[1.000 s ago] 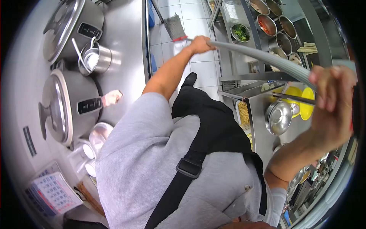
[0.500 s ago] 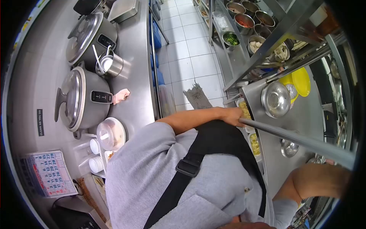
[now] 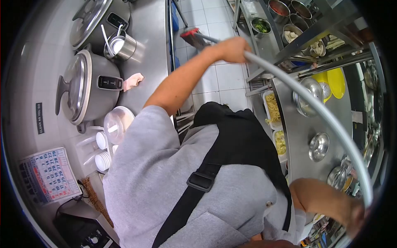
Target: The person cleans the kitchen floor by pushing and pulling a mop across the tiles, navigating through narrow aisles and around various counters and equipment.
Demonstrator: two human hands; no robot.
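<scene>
My left hand (image 3: 234,49) is closed around the lower part of a mop's grey handle (image 3: 318,105), with the arm stretched forward over the aisle. At the far end of the handle, the mop head (image 3: 197,40), with a red clamp and grey strands, is over the white floor tiles. The handle looks bowed in this wide view and runs back to the lower right. There my right hand (image 3: 356,215), blurred, is closed around its upper end; the single fingers are hard to make out.
A steel counter (image 3: 153,49) with rice cookers (image 3: 93,89) and a pot (image 3: 126,51) lines the left. On the right stand a steel table (image 3: 300,136) with bowls (image 3: 319,146), a noodle tray (image 3: 273,107), and a shelf rack holding ingredient pots. White tiles (image 3: 229,76) floor the aisle.
My left hand has pushed forward, away from my body, with the mop handle. The mop head has moved farther up the aisle, its red clamp now showing. My right hand has moved lower.
</scene>
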